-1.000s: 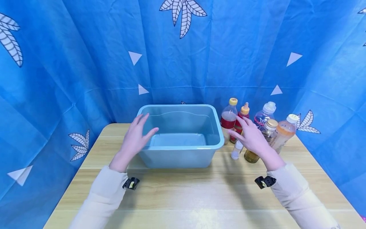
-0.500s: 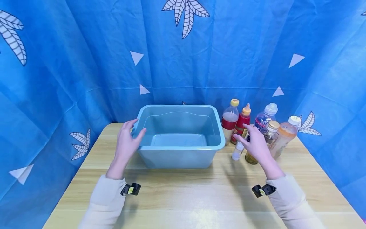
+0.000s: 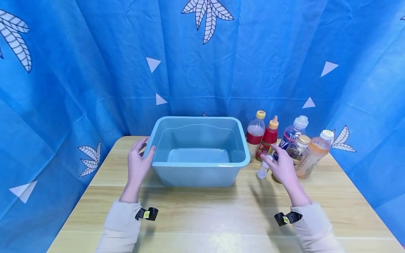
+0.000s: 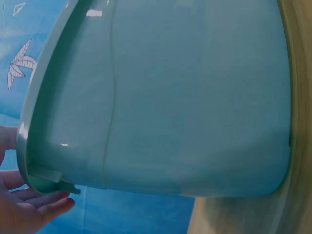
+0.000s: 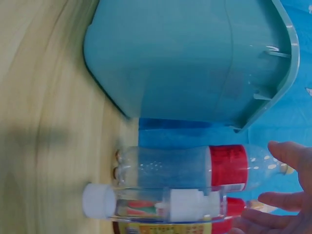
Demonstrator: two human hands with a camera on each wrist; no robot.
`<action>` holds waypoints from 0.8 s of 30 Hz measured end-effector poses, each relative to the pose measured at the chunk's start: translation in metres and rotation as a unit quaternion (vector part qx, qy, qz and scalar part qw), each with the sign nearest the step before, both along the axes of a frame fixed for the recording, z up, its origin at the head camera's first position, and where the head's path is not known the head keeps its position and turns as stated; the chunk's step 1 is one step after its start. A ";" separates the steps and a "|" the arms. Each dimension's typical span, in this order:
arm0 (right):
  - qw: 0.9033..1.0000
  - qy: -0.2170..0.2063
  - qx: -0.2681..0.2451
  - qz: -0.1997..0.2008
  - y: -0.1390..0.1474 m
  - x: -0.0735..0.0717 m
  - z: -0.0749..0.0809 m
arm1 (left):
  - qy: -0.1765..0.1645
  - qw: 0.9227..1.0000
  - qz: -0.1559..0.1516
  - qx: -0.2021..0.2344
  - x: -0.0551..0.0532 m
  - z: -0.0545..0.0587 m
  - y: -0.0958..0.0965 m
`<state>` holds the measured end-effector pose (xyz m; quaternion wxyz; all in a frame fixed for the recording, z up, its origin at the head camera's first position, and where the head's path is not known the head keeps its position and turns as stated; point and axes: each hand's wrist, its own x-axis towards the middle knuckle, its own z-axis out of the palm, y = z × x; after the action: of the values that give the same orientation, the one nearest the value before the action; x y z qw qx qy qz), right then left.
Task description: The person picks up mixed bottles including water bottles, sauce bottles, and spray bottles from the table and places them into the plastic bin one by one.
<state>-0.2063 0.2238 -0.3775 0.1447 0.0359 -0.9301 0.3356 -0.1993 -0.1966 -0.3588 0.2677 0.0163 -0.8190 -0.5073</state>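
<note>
In the head view my left hand is at the left rim of a light blue plastic tub, its thumb at the rim and its fingers along the outside. The left wrist view has the fingers spread just under the rim; firm contact cannot be told. My right hand, fingers apart and holding nothing, hovers beside a small clear bottle. In the right wrist view that bottle stands with its white cap toward the table, the fingers near its other end.
Right of the tub stand a yellow-capped bottle, a red sauce bottle, a clear-capped bottle, a cork-topped jar and a white-capped bottle. Behind the wooden table hangs a blue curtain.
My left hand has moved left from above the tub to its rim. My right hand has come down and nearer to the small bottle. Tub and bottles stay put.
</note>
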 end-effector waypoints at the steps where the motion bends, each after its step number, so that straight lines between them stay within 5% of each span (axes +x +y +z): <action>1: 1.000 -0.004 -0.002 -0.002 0.000 0.000 -0.002 | -0.001 1.000 0.000 0.010 0.000 -0.002 -0.001; 8: 1.000 -0.004 -0.028 -0.011 0.002 0.001 -0.016 | -0.026 0.996 -0.016 0.081 -0.003 -0.010 -0.008; 20: 0.996 0.047 -0.061 -0.036 0.003 -0.001 -0.039 | -0.045 0.988 -0.042 0.140 -0.006 -0.018 -0.014; 24: 0.996 0.038 -0.066 -0.036 0.002 -0.003 -0.041 | -0.044 0.985 -0.055 0.156 -0.014 -0.034 -0.023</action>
<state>-0.2090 0.2262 -0.4182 0.1937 0.0055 -0.9007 0.3889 -0.2136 -0.2194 -0.3928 0.1976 0.0347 -0.7406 -0.6413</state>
